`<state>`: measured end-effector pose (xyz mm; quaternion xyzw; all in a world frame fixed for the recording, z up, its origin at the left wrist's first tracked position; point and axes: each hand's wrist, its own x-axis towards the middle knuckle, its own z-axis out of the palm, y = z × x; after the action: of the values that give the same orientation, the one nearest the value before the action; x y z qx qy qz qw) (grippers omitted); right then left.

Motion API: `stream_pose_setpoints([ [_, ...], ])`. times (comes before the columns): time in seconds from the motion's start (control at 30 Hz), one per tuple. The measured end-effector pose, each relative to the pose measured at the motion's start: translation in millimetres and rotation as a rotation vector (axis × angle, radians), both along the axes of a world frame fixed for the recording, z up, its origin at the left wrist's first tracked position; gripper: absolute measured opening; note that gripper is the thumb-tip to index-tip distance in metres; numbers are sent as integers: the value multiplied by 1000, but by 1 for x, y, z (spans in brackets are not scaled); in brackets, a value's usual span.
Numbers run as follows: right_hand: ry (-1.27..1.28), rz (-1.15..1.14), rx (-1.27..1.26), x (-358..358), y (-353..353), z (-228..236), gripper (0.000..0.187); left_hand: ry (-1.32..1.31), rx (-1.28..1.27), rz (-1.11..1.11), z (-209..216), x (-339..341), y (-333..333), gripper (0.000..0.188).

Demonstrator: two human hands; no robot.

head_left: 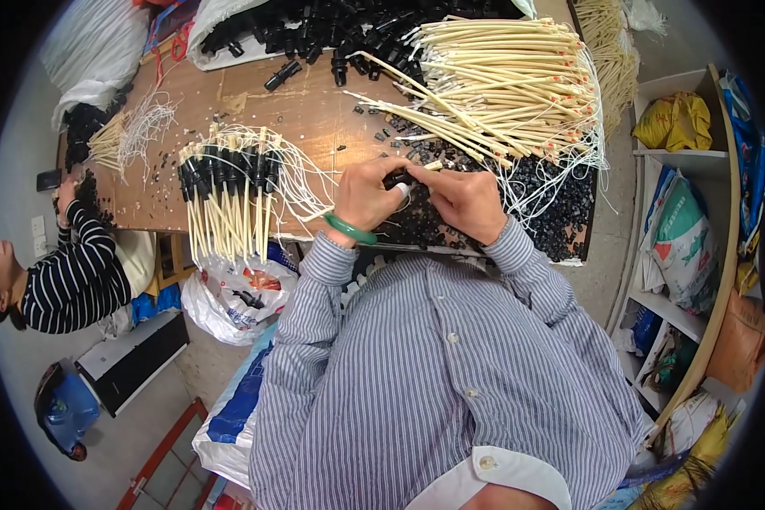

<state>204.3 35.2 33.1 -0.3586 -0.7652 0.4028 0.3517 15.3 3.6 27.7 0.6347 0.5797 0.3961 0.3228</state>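
Note:
My left hand [365, 194], with a green bangle at its wrist, is closed around a small black plastic fitting [395, 179] over the table's near edge. My right hand [470, 204] meets it there, its index finger and thumb pressed at the fitting's right end. A short bit of cream-coloured stick [434, 166] shows beside that fingertip. The fingers cover most of the fitting, so I cannot tell how the stick sits in it. Left of my hands lies a bunch of cream sticks with black fittings [229, 174] and white strings, overhanging the table edge.
Many cream sticks [506, 81] with white strings are piled at the far right. Small black pieces [552, 191] are scattered below them. A white sack of black fittings [217, 51] stands at the back. A plastic bag [229, 310] hangs below the edge. Another person [68, 263] sits at left.

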Motion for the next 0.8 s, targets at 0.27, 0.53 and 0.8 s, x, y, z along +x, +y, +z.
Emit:
stream_pose_setpoints([
  [0.27, -62, 93, -527, -50, -20, -4, 38, 672, 167, 33, 37, -37, -46, 26],
  [0.53, 239, -127, -124, -122, -35, 49, 38, 602, 472, 476, 74, -134, -74, 10],
  [0.8, -115, 37, 5, -130, -51, 46, 33, 683, -81, 985, 39, -316, -83, 32],
])
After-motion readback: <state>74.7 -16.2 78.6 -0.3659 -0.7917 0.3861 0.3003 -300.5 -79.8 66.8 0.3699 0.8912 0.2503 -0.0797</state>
